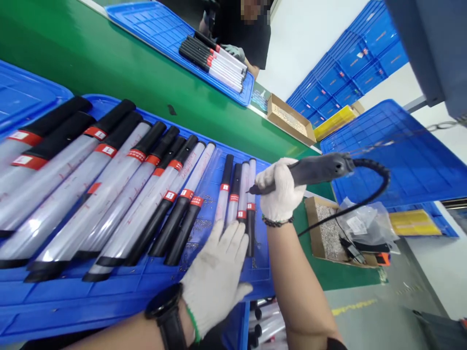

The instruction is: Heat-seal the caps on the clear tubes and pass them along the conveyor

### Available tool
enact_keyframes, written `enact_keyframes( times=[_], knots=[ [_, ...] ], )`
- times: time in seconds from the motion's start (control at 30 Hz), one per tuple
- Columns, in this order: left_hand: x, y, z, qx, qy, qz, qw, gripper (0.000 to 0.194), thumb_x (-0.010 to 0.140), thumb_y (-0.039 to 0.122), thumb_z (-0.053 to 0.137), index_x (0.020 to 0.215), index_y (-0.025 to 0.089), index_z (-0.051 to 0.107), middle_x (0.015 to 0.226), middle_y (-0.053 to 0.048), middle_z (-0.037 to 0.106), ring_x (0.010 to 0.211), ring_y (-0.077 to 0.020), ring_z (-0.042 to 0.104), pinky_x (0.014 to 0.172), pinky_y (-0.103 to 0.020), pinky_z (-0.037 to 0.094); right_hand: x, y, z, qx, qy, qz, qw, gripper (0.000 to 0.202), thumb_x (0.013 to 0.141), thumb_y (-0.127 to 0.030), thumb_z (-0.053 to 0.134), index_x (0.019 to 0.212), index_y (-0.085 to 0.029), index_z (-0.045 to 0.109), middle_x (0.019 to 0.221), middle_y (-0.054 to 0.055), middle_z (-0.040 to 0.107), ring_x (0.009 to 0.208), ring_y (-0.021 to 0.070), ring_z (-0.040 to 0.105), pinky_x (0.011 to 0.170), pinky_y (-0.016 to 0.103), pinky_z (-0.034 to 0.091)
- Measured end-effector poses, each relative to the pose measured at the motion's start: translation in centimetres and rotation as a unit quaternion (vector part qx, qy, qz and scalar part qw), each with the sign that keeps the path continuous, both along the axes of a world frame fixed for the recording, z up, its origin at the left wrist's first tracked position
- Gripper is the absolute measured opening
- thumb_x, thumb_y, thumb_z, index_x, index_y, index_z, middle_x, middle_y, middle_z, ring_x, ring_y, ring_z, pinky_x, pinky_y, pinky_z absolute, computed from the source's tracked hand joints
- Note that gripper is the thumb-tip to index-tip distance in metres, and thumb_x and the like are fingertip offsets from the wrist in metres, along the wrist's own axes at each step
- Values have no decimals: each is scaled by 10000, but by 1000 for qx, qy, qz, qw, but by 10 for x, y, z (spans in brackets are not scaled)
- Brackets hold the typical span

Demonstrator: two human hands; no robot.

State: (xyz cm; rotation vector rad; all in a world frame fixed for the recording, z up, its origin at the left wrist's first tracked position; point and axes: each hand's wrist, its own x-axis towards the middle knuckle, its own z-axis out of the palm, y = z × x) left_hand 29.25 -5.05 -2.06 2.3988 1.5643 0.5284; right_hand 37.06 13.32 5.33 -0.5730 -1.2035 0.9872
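Note:
My right hand (281, 187), in a white knit glove, is wrapped round a black electric screwdriver (317, 168) with a cable at its rear. The screwdriver's tip points left, over the upper part of the rightmost tubes. My left hand (221, 270), gloved as well, lies flat with fingers stretched across the lower ends of a small group of clear tubes (232, 204) with black ends and red bands. These tubes lie side by side on a blue plastic tray (146, 291). Loose small screws (199, 226) are scattered on the tray beside them.
Longer clear tubes (120, 194) with black caps fill the tray's left side. A box of small parts (324, 228) and a plastic bag (372, 223) lie to the right. Across the green table (120, 63), a co-worker (244, 34) stands by another tray of tubes (215, 63).

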Motion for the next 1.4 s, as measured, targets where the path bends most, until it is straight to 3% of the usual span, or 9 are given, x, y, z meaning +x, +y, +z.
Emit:
enact_keyframes(
  times=[0.1, 0.33, 0.63, 0.9, 1.03, 1.4],
  knots=[
    [13, 3, -2, -14, 4, -6, 1000, 1132, 931, 858, 742, 1713, 60, 558, 1790, -293, 493, 1708, -504, 410, 1444, -765, 162, -10, 21, -9, -11, 1, 3, 1000, 405, 867, -474, 945, 930, -275, 598, 567, -125, 455, 425, 122, 426, 445, 287, 428],
    [13, 0, -4, -10, -1, -3, 1000, 1075, 952, 826, 743, 1712, 85, 572, 1784, -284, 510, 1700, -495, 430, 1435, -747, 216, -16, 46, -26, -40, 23, -16, 999, 364, 867, -436, 862, 963, -268, 554, 575, -135, 437, 439, 110, 406, 456, 272, 414],
    [9, -1, -9, -5, -1, -3, 1000, 1010, 944, 824, 752, 1655, 113, 655, 1767, -259, 537, 1666, -484, 488, 1439, -733, 230, -20, 49, -29, -54, 39, -9, 998, 387, 839, -441, 875, 947, -267, 547, 558, -138, 447, 438, 107, 393, 464, 264, 394],
    [9, -1, -11, 17, -23, 2, 1000, 1030, 937, 792, 785, 1638, 49, 652, 1738, -292, 555, 1639, -489, 519, 1419, -727, 260, -20, 53, -31, -49, 37, 11, 998, 395, 846, -441, 908, 945, -277, 563, 554, -132, 474, 425, 118, 401, 450, 272, 386],
    [8, -2, -10, 15, -17, 0, 1000, 1015, 942, 802, 773, 1649, 83, 653, 1748, -272, 557, 1654, -480, 501, 1436, -707, 230, -20, 53, -31, -52, 21, 17, 998, 388, 843, -441, 905, 921, -279, 562, 555, -132, 467, 420, 121, 408, 448, 278, 377],
    [5, -1, -7, -5, -18, 6, 1000, 1036, 933, 783, 796, 1663, 68, 629, 1775, -276, 504, 1681, -494, 468, 1429, -715, 304, -27, 47, -25, -78, 27, 27, 996, 394, 793, -399, 928, 937, -257, 590, 535, -128, 491, 424, 112, 418, 449, 266, 375]
  ],
)
